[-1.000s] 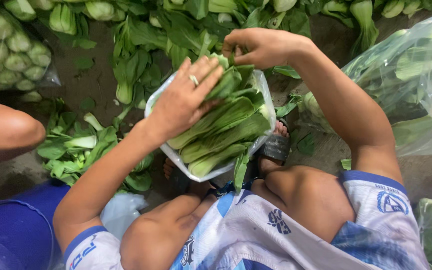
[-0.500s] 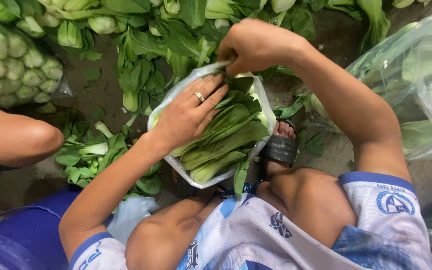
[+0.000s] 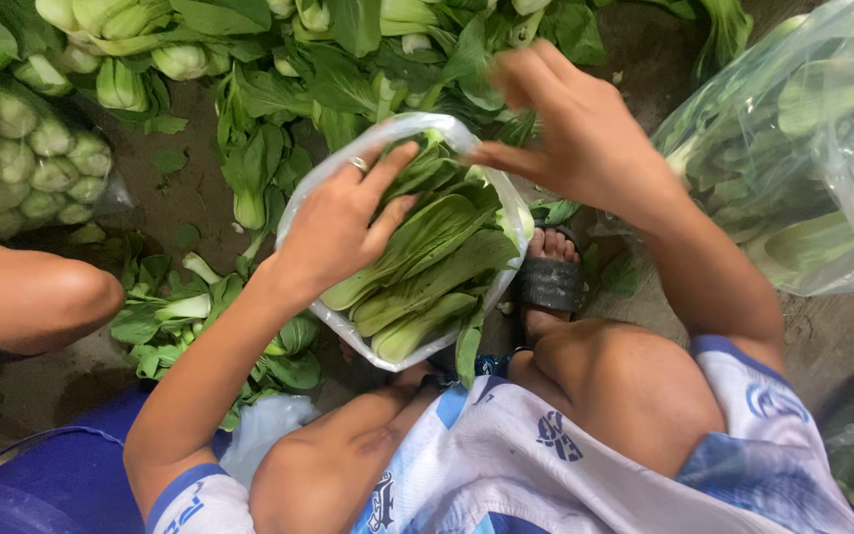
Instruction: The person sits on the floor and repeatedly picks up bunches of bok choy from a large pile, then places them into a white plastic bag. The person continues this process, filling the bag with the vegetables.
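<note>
A clear plastic bag point(image 3: 340, 324) lies tilted across my knees, filled with bok choy point(image 3: 427, 267) whose stalks point toward me. My left hand point(image 3: 340, 225), with a ring on it, straddles the bag's left rim: the forefinger and thumb lie on the leaves and the other fingers stay outside the plastic. My right hand point(image 3: 573, 133) is at the bag's upper right corner, slightly blurred, with its fingertips pinching the rim there.
Loose bok choy point(image 3: 279, 59) covers the ground beyond the bag, with leaf scraps point(image 3: 175, 316) to its left. A packed bag of greens point(image 3: 12, 148) lies far left, a large clear bag point(image 3: 803, 138) on the right. Another person's knee point(image 3: 37, 297) is at left, a blue tub point(image 3: 51, 485) below it. My sandalled foot point(image 3: 549, 282) shows under the bag.
My right hand has shifted from the top middle of the bag's mouth to its upper right corner. The left hand has slid further onto the leaves, and the mouth looks wider.
</note>
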